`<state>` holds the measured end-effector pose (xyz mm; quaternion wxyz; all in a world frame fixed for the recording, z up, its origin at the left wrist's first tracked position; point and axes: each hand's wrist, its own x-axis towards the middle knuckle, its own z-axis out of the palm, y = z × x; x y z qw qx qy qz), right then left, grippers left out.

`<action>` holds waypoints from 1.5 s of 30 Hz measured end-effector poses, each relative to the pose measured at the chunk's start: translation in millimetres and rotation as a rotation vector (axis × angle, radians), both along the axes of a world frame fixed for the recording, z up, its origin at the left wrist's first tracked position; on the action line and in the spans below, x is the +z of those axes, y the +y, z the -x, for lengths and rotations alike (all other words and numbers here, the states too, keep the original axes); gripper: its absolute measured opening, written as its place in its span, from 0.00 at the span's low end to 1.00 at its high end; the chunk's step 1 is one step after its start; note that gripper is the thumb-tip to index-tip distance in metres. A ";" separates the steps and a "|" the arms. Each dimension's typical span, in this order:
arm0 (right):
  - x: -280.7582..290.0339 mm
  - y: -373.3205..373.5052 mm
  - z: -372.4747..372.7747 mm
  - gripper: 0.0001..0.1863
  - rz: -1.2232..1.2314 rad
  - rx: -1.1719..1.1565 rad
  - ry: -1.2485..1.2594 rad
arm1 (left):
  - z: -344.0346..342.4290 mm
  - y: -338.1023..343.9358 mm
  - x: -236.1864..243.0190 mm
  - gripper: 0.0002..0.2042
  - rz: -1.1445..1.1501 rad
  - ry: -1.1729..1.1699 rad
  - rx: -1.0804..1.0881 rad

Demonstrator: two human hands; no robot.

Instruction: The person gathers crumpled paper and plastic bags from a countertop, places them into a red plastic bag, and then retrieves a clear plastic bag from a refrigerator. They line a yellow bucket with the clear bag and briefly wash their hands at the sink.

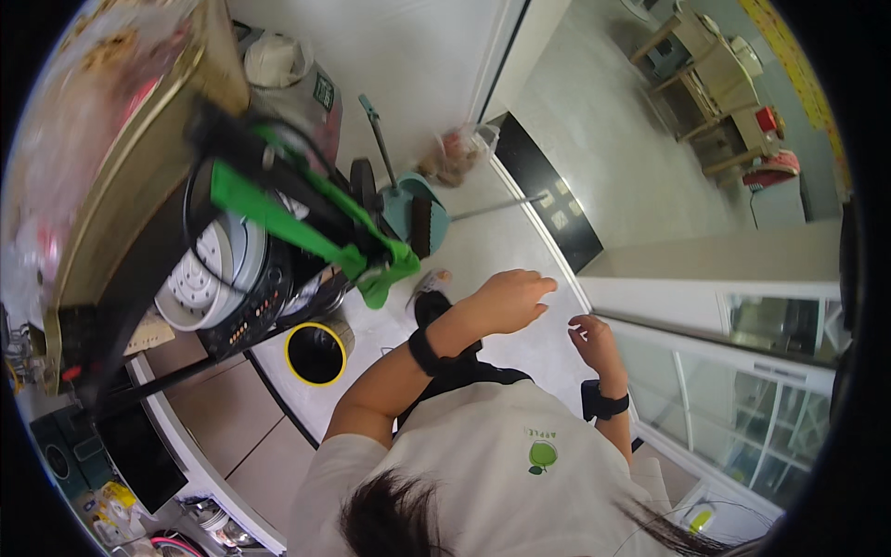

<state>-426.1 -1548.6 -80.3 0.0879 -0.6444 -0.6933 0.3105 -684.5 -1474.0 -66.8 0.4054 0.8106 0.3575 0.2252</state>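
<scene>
- The left hand [509, 299] is held out over the pale floor [520, 237], fingers loosely curled, holding nothing.
- The right hand [594, 339] hovers near the white glass-fronted cabinet [742, 371], fingers slightly spread, also holding nothing.
- Nothing is gripped yet; the teal dustpan [418, 209] and its broom stand untouched farther off, upright.

A clear plastic bag [455, 148] of reddish contents sits on the floor by the wall. A small green label [323, 91] (rectangular) marks the grey bin's [306, 97] side.
</scene>
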 end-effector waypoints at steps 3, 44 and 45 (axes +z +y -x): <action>1.0 58.6 5.0 0.09 0.005 -0.052 -0.063 | -15.3 67.6 35.6 0.09 -0.162 -0.086 0.024; 12.2 585.3 -706.7 0.07 -0.372 -1.306 0.146 | -993.6 839.3 20.5 0.19 -0.186 0.029 -0.855; 17.6 602.0 -734.1 0.08 -0.464 -1.323 0.177 | -1030.9 840.2 33.8 0.19 -0.194 -0.045 -0.955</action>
